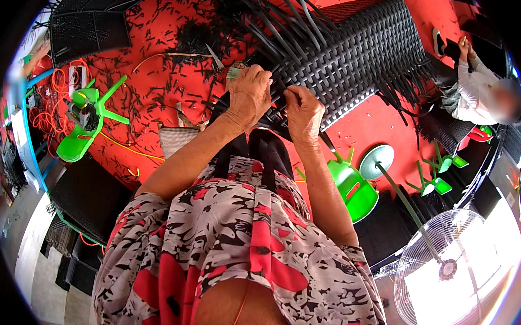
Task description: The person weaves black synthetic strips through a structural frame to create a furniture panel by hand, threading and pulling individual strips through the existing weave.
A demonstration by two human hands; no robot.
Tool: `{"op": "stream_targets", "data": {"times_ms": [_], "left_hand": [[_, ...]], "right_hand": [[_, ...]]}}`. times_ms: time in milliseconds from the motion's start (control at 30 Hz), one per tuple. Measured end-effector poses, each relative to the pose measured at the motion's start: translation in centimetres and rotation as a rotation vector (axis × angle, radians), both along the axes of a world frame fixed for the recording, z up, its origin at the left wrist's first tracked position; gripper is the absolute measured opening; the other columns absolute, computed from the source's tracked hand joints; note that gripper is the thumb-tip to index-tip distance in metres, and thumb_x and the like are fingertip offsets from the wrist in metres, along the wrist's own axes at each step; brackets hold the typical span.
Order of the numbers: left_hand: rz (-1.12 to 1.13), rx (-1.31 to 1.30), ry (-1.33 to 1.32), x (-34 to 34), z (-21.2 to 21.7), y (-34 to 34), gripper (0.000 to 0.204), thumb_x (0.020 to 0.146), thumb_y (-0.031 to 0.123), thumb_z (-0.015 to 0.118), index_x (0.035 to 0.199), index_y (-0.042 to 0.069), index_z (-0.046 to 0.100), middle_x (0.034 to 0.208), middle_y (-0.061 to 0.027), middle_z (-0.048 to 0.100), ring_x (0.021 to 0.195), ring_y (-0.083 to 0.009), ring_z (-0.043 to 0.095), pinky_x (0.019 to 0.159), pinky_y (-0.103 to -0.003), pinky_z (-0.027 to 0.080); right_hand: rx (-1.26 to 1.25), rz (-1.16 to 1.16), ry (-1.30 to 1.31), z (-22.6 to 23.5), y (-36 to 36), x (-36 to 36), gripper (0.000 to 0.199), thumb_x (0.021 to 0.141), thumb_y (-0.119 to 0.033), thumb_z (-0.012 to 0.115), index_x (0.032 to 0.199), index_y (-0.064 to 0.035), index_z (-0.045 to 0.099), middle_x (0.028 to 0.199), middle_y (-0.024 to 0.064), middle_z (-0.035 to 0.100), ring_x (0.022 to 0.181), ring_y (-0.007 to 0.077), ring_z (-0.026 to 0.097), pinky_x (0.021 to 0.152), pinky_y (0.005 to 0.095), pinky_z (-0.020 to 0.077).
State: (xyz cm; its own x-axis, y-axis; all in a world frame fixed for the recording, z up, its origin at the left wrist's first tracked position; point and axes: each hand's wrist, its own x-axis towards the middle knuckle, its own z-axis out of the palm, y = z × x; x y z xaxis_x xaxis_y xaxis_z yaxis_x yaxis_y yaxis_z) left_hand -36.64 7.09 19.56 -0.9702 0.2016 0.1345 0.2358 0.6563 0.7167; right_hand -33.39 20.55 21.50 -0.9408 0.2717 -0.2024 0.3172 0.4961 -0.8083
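A black woven wicker furniture piece [352, 56] lies in front of me, with long loose strips [290, 24] sticking out of its far left end. My left hand [249, 95] is closed at its near left edge; what the fingers hold is hidden. Beside that hand's fingers are a green band [234, 73] and a pointed metal blade [215, 57]; I cannot tell whether they belong to one tool. My right hand [304, 111] is at the weave's near edge, thumb and fingers pinched together. Anything between them is too small to make out.
Black strip offcuts [153, 88] litter the red floor [188, 89]. Green plastic chairs stand at left [81, 140] and right [358, 196]. A standing fan [436, 263] is at lower right, its round base [377, 160] near my right arm. Another person [479, 85] sits far right.
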Motion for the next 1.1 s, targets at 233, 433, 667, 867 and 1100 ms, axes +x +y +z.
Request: {"op": "stream_targets", "data": {"times_ms": [233, 433, 667, 867, 1100], "left_hand": [[0.101, 0.205, -0.023, 0.5, -0.6, 0.0, 0.012, 0.079, 0.002, 0.062, 0.090, 0.003, 0.058, 0.082, -0.0094, 0.055, 0.075, -0.0289, 0.057, 0.063, -0.037, 0.045], [0.252, 0.465, -0.530, -0.9, -0.7, 0.2, 0.010, 0.080, 0.008, 0.067, 0.082, 0.000, 0.062, 0.072, -0.0052, 0.059, 0.063, -0.0153, 0.055, 0.061, -0.029, 0.045], [0.341, 1.002, -0.856, -3.7, -0.3, -1.6, 0.004, 0.082, 0.006, 0.065, 0.082, 0.005, 0.061, 0.070, 0.0032, 0.057, 0.061, -0.0031, 0.048, 0.055, -0.018, 0.038], [0.352, 1.235, -0.281, -11.8, 3.3, -6.9, 0.008, 0.087, 0.008, 0.061, 0.088, 0.000, 0.058, 0.072, -0.0040, 0.057, 0.065, -0.0136, 0.057, 0.060, -0.027, 0.047], [0.566, 0.754, -0.782, -4.4, -0.6, -5.3, 0.035, 0.089, 0.036, 0.061, 0.074, 0.005, 0.058, 0.071, -0.0021, 0.058, 0.061, -0.0114, 0.055, 0.056, -0.025, 0.045]], "right_hand": [[-0.174, -0.094, -0.066, -0.2, -1.2, -1.1, 0.006, 0.077, 0.000, 0.066, 0.083, -0.0005, 0.063, 0.073, 0.0135, 0.062, 0.062, 0.0262, 0.061, 0.058, 0.0329, 0.0477], [-0.030, 0.006, 0.025, -1.1, -1.3, -1.0, 0.010, 0.074, -0.001, 0.070, 0.083, -0.0023, 0.064, 0.073, 0.0123, 0.059, 0.061, 0.0257, 0.060, 0.055, 0.0328, 0.0468], [0.033, -0.011, 0.079, 1.7, -1.2, -1.2, 0.013, 0.075, -0.001, 0.070, 0.087, -0.0019, 0.064, 0.078, 0.0120, 0.062, 0.065, 0.0233, 0.062, 0.058, 0.0317, 0.0486], [0.260, 0.023, 0.094, 2.2, 2.9, 0.9, 0.012, 0.079, 0.001, 0.062, 0.089, -0.0042, 0.063, 0.080, 0.0111, 0.061, 0.067, 0.0266, 0.062, 0.060, 0.0329, 0.0491], [0.198, -0.334, 0.018, 3.3, 6.4, 5.7, 0.012, 0.083, -0.004, 0.061, 0.094, -0.0035, 0.062, 0.082, 0.0064, 0.062, 0.073, 0.0133, 0.058, 0.066, 0.0275, 0.0466]]}}
